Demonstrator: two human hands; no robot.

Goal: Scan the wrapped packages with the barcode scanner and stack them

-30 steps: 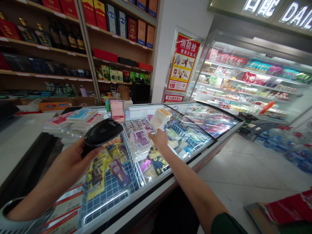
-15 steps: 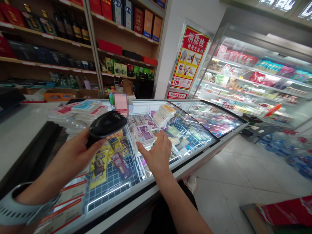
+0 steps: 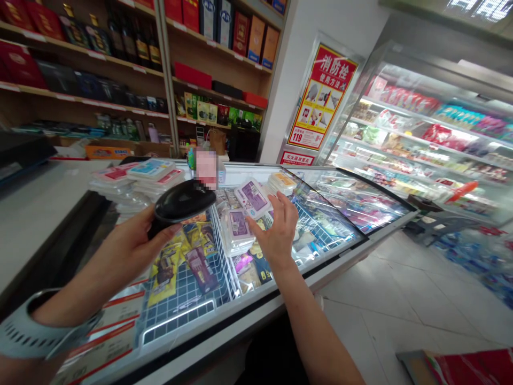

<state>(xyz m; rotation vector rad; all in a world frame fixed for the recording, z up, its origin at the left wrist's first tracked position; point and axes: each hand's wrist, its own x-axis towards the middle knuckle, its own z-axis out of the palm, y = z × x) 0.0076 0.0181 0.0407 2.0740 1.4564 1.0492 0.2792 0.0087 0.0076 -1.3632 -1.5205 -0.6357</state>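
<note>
My left hand (image 3: 132,235) is wrapped round the handle of a black handheld device (image 3: 184,200), held above the left part of the freezer. My right hand (image 3: 278,227) has its thumb and fingers at the edges of a white box with a purple label (image 3: 253,197), which is tilted above the freezer's contents. Just below that box, a stack of similar purple-labelled boxes (image 3: 237,230) stands beside the wire divider. Yellow packets (image 3: 166,272) and a purple packet (image 3: 201,268) lie in the wire basket nearer to me.
More stacked boxes (image 3: 150,171) stand at the freezer's far left, and orange-labelled ones (image 3: 282,183) behind my right hand. A sliding glass lid (image 3: 340,198) covers the right part. The counter (image 3: 44,203) runs along the left; shelves and a lit display fridge (image 3: 433,123) stand behind.
The purple-labelled box is now raised and tilted at my right hand's fingers, with the stack showing below it. My right hand has moved slightly right and up. The whole view has shifted slightly.
</note>
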